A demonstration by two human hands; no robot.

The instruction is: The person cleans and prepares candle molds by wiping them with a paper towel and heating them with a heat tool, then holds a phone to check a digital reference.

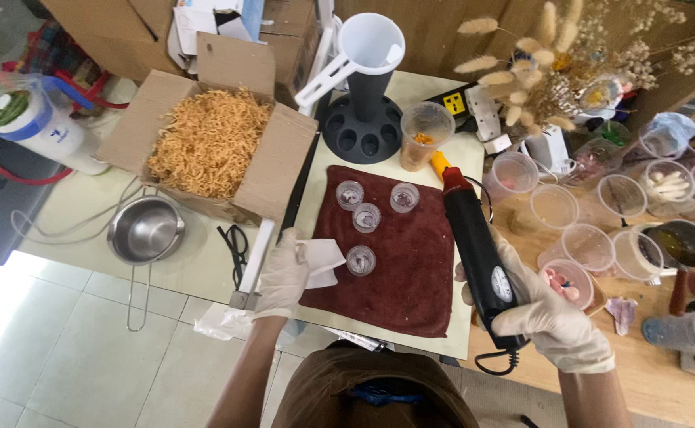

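Both hands gloved in thin, matt, whitish latex-like film — right hand (549, 321) around a heat gun (478, 246) of black plastic, slightly glossy, with an orange tip; left hand (282, 273) on white crumpled paper (321, 260). Towel (411, 277) is dark red cloth, napped and matt, carrying small clear plastic cups (361, 260). Saucepan (146, 230) is polished metal; box (272, 170) is plain brown cardboard.

An open brown cardboard box (209, 143) of orange shreds stands left of the dark red towel (411, 269); behind it, more brown cartons (118, 32).
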